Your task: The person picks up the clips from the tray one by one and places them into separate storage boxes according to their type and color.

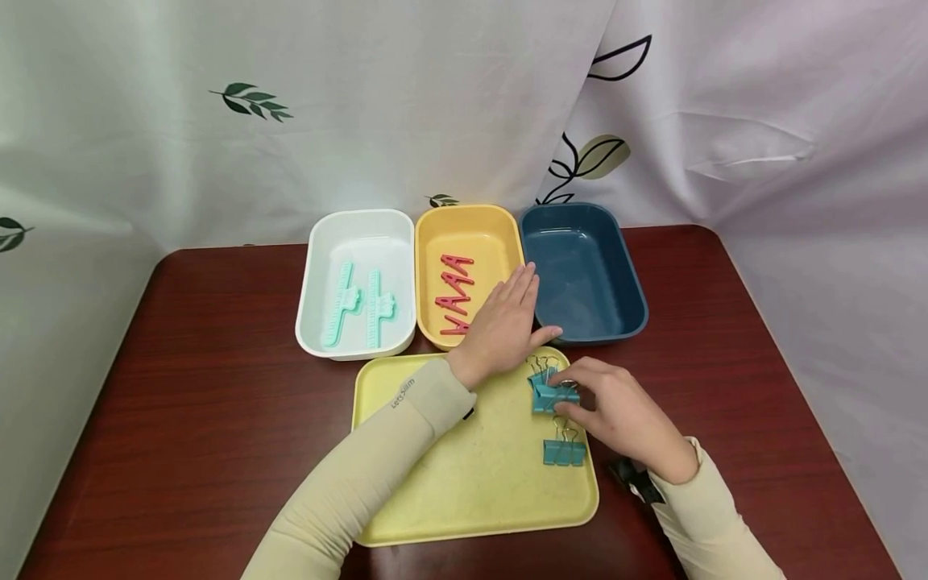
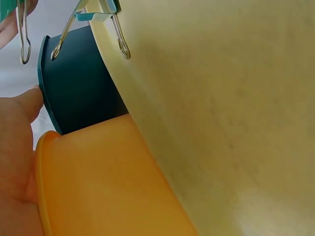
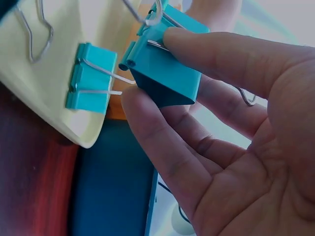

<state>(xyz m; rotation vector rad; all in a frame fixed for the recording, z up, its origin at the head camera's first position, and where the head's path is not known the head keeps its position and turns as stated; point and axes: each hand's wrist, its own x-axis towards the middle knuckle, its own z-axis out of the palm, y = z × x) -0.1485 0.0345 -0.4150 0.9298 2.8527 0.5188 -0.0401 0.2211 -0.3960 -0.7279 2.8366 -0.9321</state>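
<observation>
My right hand (image 1: 619,407) pinches a teal binder clip (image 3: 170,73) between thumb and fingers, above the right side of the yellow tray (image 1: 471,499). Just behind it on the tray is a second binder clip (image 3: 92,78), partly covered in the head view. A third binder clip (image 1: 564,452) lies nearer the tray's front right. With its fingers straight and thumb spread, my left hand (image 1: 500,334) lies over the edge where the orange-yellow bin (image 1: 478,221) and the dark blue bin (image 1: 580,278) meet. It holds nothing.
Several red clothespins (image 1: 453,304) lie in a column inside the orange-yellow bin. At its left, the white bin (image 1: 362,221) contains two mint sealing clips (image 1: 341,304). A patterned curtain (image 1: 406,105) hangs behind the dark red table (image 1: 196,387).
</observation>
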